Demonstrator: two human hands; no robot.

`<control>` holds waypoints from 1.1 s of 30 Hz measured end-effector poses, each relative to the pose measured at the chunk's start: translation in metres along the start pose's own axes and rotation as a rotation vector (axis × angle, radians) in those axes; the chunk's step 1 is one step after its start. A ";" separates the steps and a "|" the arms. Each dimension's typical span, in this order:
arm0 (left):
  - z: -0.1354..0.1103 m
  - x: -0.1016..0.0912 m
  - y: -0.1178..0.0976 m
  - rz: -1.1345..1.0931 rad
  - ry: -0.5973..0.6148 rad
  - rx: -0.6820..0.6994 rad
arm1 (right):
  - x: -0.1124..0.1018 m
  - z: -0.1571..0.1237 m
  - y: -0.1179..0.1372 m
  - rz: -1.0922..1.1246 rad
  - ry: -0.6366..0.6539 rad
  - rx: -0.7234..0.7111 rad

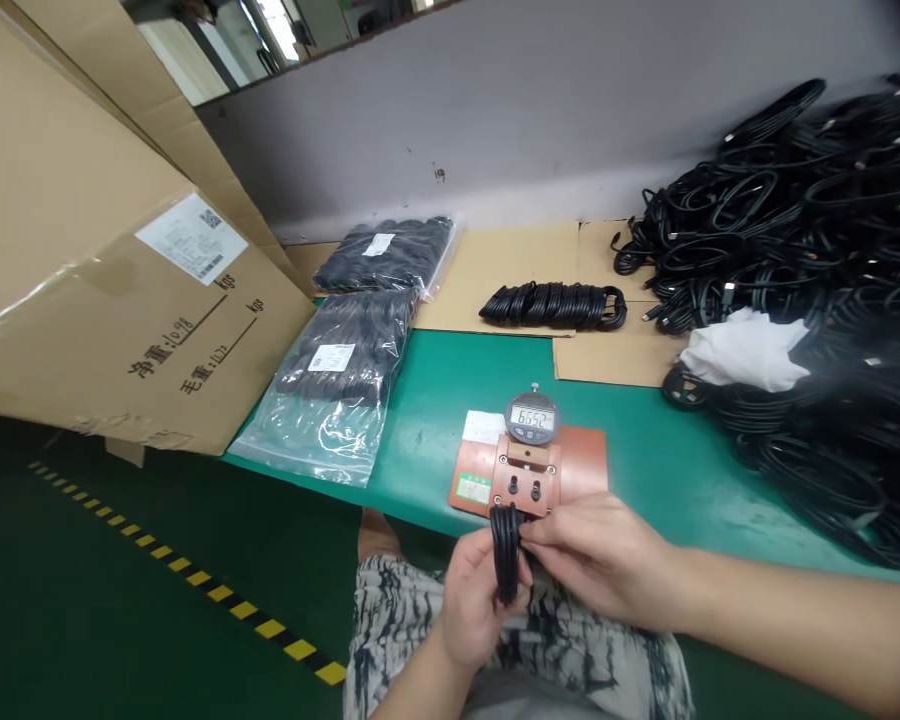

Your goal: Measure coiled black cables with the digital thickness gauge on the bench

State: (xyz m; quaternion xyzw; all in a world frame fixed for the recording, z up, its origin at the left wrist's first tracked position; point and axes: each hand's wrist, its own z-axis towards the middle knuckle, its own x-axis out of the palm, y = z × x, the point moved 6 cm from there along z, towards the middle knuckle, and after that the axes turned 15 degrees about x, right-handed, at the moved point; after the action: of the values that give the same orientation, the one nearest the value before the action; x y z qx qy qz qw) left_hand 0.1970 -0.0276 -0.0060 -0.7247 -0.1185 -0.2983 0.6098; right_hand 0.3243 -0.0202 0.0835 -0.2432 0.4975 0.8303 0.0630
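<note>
A coiled black cable (505,555) is gripped in my left hand (474,598), just in front of the table's edge. My right hand (607,552) pinches at the coil's right side, thumb and fingers pressed together; the part between the fingertips is hidden, probably a cable end. Right beyond both hands sits an orange-brown measuring fixture (583,462). On top of it a round digital gauge (532,418) reads what looks like 6.652. A green label and a white paper slip (484,427) lie at the fixture's left side.
Loose black cables (787,230) are heaped at the right, with a white cloth (746,350) on them. A row of coiled cables (551,305) lies on cardboard (506,262). Two clear bags of coils (334,357) rest at left beside a large carton (97,250). The table (427,400) is green.
</note>
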 end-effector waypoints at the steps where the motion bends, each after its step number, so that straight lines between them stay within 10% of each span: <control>1: 0.000 -0.001 0.000 -0.005 -0.007 0.003 | 0.000 0.000 0.000 -0.002 0.003 0.001; 33: 0.002 0.003 -0.003 -0.027 -0.027 0.008 | 0.001 -0.001 -0.002 -0.008 -0.013 0.029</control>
State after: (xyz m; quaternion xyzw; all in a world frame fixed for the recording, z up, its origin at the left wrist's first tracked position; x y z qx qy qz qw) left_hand 0.1982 -0.0250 -0.0018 -0.7246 -0.1375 -0.2961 0.6070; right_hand 0.3246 -0.0201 0.0814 -0.2388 0.5082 0.8242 0.0728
